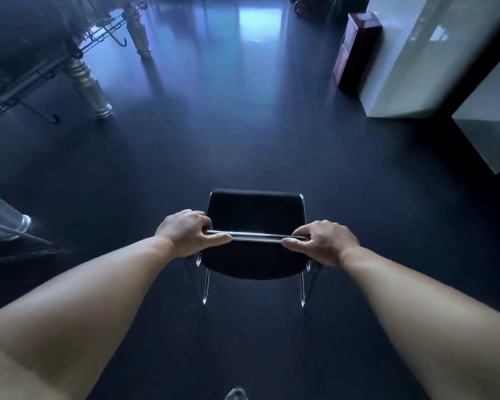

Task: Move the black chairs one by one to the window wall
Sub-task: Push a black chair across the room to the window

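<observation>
black chair point(254, 215) — seat faces away, top bar runs left-right | left hand point(185, 230) grips bar | right hand point(324, 243) grips bar

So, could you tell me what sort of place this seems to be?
Probably a boutique or studio, though I can't be sure: a rail of hangers, ornate silver table legs and glossy white cabinets.

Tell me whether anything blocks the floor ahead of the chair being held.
Nothing visible does. The left hand and right hand grip the black chair; the floor straight ahead is bare up to the bright reflections. A silver-legged table stands off left, a dark red box and white cabinet off right.
</observation>
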The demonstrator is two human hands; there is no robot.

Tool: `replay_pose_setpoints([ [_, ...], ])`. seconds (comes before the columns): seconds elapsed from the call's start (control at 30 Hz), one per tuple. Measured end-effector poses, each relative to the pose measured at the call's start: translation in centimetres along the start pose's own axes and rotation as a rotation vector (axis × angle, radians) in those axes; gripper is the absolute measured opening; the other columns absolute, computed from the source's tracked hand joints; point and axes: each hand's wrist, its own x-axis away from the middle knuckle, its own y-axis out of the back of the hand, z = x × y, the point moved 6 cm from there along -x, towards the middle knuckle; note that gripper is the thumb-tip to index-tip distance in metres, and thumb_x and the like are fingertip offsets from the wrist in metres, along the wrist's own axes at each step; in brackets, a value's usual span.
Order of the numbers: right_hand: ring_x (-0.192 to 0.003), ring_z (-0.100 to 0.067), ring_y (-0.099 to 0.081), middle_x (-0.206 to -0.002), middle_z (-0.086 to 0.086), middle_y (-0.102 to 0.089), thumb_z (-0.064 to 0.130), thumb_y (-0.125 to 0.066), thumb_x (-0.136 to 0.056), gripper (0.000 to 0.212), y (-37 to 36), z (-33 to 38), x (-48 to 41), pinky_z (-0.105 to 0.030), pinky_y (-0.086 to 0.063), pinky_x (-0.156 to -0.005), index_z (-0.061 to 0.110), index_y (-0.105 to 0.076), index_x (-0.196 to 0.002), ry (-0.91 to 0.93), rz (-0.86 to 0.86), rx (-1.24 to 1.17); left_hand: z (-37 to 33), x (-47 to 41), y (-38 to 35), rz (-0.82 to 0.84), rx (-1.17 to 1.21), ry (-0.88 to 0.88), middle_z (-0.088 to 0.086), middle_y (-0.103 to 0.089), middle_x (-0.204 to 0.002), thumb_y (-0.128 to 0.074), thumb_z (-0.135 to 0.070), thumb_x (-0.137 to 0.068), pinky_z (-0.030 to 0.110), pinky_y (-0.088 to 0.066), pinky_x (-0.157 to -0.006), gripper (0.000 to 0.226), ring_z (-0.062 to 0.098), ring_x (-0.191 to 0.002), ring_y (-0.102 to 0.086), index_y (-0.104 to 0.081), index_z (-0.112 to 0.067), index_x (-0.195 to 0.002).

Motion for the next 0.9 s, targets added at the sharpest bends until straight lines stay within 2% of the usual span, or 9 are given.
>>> replay_pose_setpoints([
  [0.1,-0.085,-0.016,-0.056,-0.09,0.016,-0.069,0.093,-0.035,-0.075,0.063,0.7,0.3,-1.3,-0.033,-0.042,-0.072,0.048,-0.069,-0.102,0.005,-0.061,0.076,-0.1,-1.5,0.6,-0.03,-0.069,0.001,-0.017,-0.056,-0.088,-0.034,-0.092,-0.073,0.031,-0.037,-0.074,0.062,0.008,-0.093,-0.05,-0.053,-0.034,-0.07],
  [0.23,-0.095,-0.018,-0.062,-0.09,0.014,-0.069,0.095,-0.033,-0.073,0.066,1.6,-0.3,-3.7,-0.033,-0.041,-0.074,0.046,-0.069,-0.1,0.014,-0.102,0.091,0.5,-4.0,1.4,-0.097,-0.093,-0.009,-0.016,-0.056,-0.08,-0.019,-0.096,-0.064,0.031,-0.035,-0.068,0.074,0.01,-0.084,-0.052,-0.051,-0.029,-0.065],
  [0.37,-0.092,-0.019,-0.063,-0.079,0.013,-0.062,0.093,-0.035,-0.074,0.064,2.4,0.4,-6.0,-0.032,-0.038,-0.072,0.041,-0.068,-0.09,0.018,-0.132,0.118,1.7,-6.4,2.2,-0.159,-0.112,-0.026,-0.016,-0.055,-0.076,-0.015,-0.1,-0.061,0.03,-0.032,-0.066,0.08,0.01,-0.08,-0.052,-0.05,-0.028,-0.063],
  [0.53,-0.095,-0.019,-0.063,-0.086,0.012,-0.067,0.093,-0.035,-0.074,0.066,4.1,0.9,-10.7,-0.032,-0.039,-0.073,0.04,-0.069,-0.094,0.015,-0.148,0.125,3.6,-11.1,3.7,-0.187,-0.126,-0.042,-0.016,-0.054,-0.075,-0.014,-0.097,-0.06,0.03,-0.031,-0.066,0.079,0.011,-0.08,-0.05,-0.05,-0.027,-0.063],
  [0.63,-0.092,-0.019,-0.062,-0.082,0.012,-0.065,0.094,-0.034,-0.074,0.069,5.1,1.4,-13.5,-0.033,-0.039,-0.072,0.038,-0.069,-0.092,0.014,-0.156,0.132,4.8,-13.8,4.7,-0.22,-0.135,-0.064,-0.017,-0.053,-0.073,-0.002,-0.104,-0.053,0.03,-0.03,-0.064,0.09,0.01,-0.077,-0.049,-0.048,-0.027,-0.062],
  [0.77,-0.083,-0.017,-0.057,-0.082,0.014,-0.067,0.097,-0.028,-0.067,0.075,6.6,1.5,-17.6,-0.032,-0.04,-0.071,0.039,-0.069,-0.091,-0.004,-0.162,0.125,6.6,-17.7,5.9,-0.243,-0.137,-0.089,-0.017,-0.055,-0.076,0.001,-0.102,-0.055,0.03,-0.033,-0.066,0.091,0.009,-0.081,-0.052,-0.051,-0.028,-0.066],
  [0.9,-0.089,-0.017,-0.061,-0.085,0.015,-0.068,0.1,-0.017,-0.056,0.086,8.2,2.0,-21.8,-0.033,-0.043,-0.074,0.042,-0.069,-0.094,-0.011,-0.163,0.109,8.2,-22.0,7.1,-0.235,-0.14,-0.084,-0.016,-0.056,-0.078,0.0,-0.102,-0.055,0.03,-0.034,-0.067,0.093,0.01,-0.084,-0.054,-0.053,-0.027,-0.068],
])
